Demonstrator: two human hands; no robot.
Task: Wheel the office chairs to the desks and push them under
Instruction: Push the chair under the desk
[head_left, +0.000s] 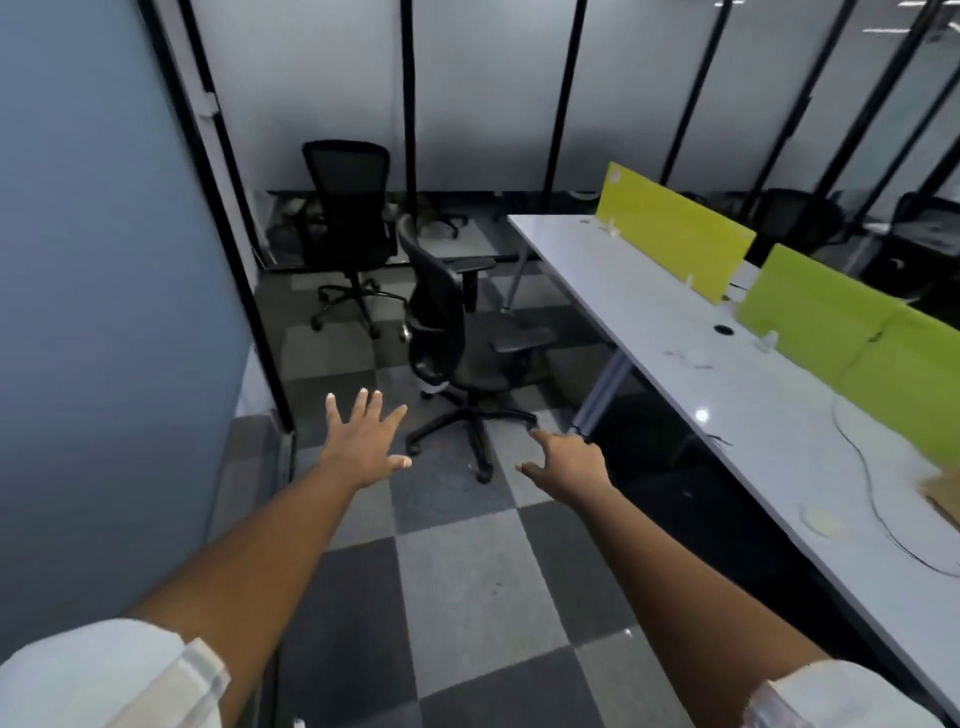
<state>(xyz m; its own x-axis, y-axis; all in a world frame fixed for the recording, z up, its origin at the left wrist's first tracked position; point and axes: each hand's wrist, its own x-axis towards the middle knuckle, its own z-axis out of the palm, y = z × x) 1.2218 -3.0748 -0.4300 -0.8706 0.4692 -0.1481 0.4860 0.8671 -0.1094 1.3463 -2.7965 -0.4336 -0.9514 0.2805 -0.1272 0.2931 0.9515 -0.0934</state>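
Observation:
A black office chair stands on the checkered carpet just left of the long white desk, its seat facing the desk and its back toward the blue wall. A second black chair stands farther back by the frosted glass partition. My left hand is stretched forward with fingers spread, short of the near chair's wheeled base and holding nothing. My right hand is also extended with fingers apart, close to the base's front castors, not touching the chair.
A blue wall with a black frame closes the left side. Green divider screens run along the desk's far edge. A cable and a cardboard piece lie on the desk. Grey desk legs stand near the chair.

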